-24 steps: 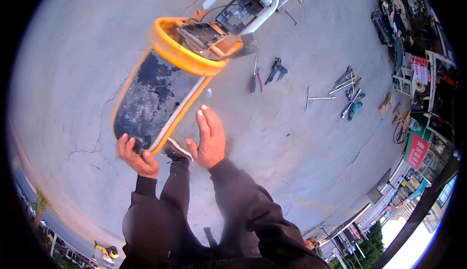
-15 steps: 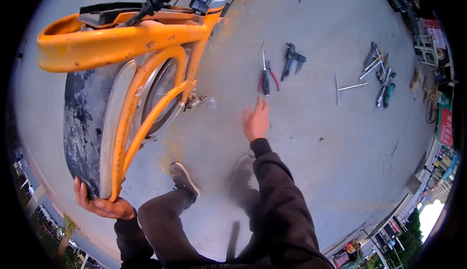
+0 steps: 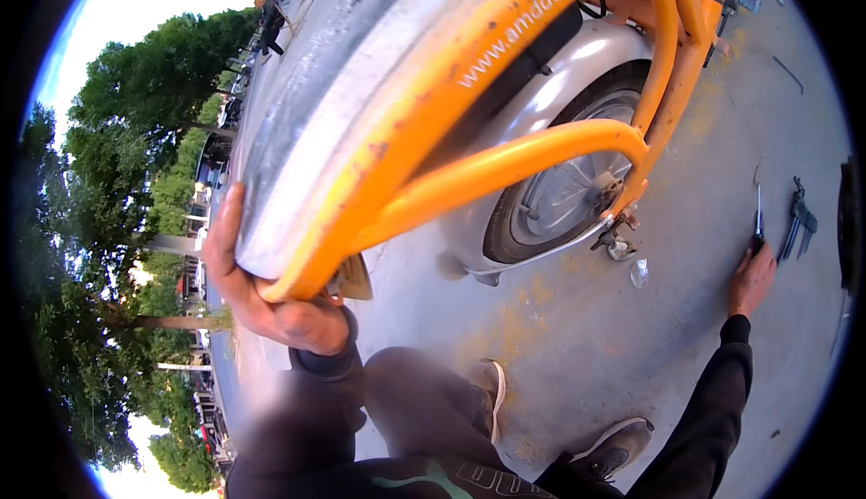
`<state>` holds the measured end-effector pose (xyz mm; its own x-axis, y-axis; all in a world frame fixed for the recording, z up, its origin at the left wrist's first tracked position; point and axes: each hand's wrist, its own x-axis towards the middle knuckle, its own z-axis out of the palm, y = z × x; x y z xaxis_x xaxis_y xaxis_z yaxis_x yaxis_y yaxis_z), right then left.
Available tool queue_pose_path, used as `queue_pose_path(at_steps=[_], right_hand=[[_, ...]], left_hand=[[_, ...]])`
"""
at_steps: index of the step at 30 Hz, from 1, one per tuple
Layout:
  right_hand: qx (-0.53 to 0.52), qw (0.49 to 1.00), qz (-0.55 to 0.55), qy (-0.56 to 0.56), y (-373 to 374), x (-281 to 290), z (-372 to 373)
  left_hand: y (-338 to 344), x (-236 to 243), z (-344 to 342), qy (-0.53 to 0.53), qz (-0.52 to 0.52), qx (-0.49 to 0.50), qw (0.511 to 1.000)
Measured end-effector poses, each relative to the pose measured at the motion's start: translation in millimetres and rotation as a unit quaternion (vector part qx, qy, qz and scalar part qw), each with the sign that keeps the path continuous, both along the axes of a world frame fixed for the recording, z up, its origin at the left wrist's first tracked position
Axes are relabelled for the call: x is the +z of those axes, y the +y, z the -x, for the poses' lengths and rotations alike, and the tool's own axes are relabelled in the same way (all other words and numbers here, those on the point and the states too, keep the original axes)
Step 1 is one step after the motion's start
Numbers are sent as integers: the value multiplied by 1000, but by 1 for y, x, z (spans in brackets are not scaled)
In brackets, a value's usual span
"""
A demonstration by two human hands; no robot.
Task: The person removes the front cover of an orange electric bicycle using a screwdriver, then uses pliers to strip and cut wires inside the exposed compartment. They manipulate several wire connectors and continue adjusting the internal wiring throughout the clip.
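An orange tubular frame of an electric bike fills the upper middle, with a long, worn grey-and-black panel along its left side. My left hand wraps round the near end of frame and panel, thumb raised along the panel. Out to the right, low over the concrete, my right hand has its fingers closed round the black handle of a screwdriver. Beside it on the floor lies a black jointed tool. The red-handled pliers that lay by the screwdriver do not show now.
Under the frame stands a wheel with a silver fender. An L-shaped rod lies on the floor at upper right. My shoes are on the concrete near the bottom. Trees and parked vehicles line the left.
The view has swung left and nearer the bike, bringing the trees in. My right hand has reached the screwdriver and closed on its handle. The left hand still grips the frame's end.
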<state>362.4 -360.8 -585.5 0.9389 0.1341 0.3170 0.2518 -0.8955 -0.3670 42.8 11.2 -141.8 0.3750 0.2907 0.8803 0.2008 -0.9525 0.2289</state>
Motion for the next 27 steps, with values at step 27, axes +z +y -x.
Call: queue_pose_path(at_steps=[27], right_hand=[[331, 775, -537, 32, 237, 209, 281]], left_hand=[[32, 1, 14, 44, -65, -151, 986]])
